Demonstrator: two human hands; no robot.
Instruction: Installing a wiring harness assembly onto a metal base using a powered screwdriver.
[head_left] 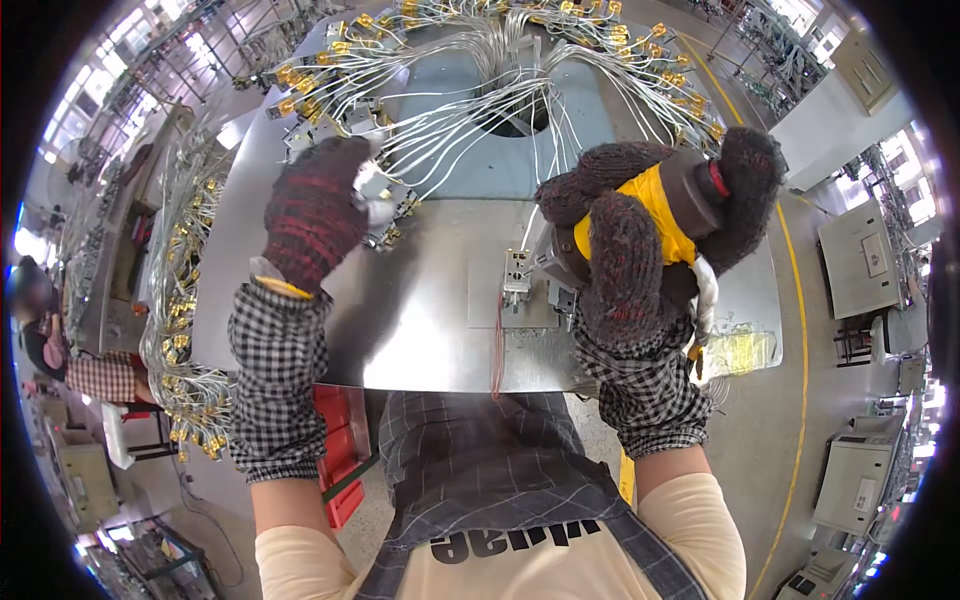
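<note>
My right hand [625, 260], in a dark knitted glove, is wrapped round a dark power tool [688, 190] with yellow tape on its body and a red part at its back end. The tool's front end points left, close beside a small metal fixture block [517, 275] on the worktable. My left hand [315, 215], in a red-and-black knitted glove with white-covered fingertips, is closed over a small wired metal connector [372, 182] at the left of the table. The fingertips partly hide this piece. More small metal parts [385, 238] lie just below those fingertips.
A bundle of white wires [490, 100] with gold-coloured ends fans out over the far side of the metal worktable [430, 330]. More wires [180, 330] hang along the left. A red bin [342, 450] stands below the near edge. Grey cabinets [858, 260] stand to the right.
</note>
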